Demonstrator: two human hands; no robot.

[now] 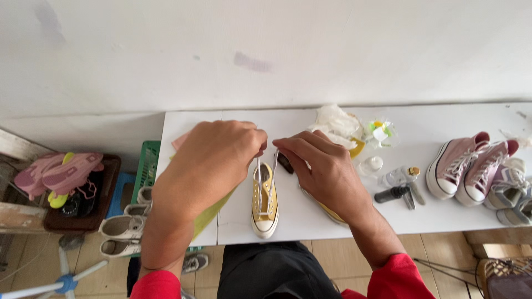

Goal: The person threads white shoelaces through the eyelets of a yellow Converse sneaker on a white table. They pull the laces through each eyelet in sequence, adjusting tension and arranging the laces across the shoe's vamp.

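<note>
I see the yellow sneaker (265, 200) lying toe toward the counter's (443, 216) near edge; both hands (213, 160) (324, 166) pinch its lace ends (259, 166) just above the tongue.

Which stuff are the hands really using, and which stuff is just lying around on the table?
In use:
left hand and right hand, each pinching an end of the white lace
yellow sneaker

Just lying about:
pink sneakers
small bottles
crumpled white paper
pale sneakers on the floor
</note>
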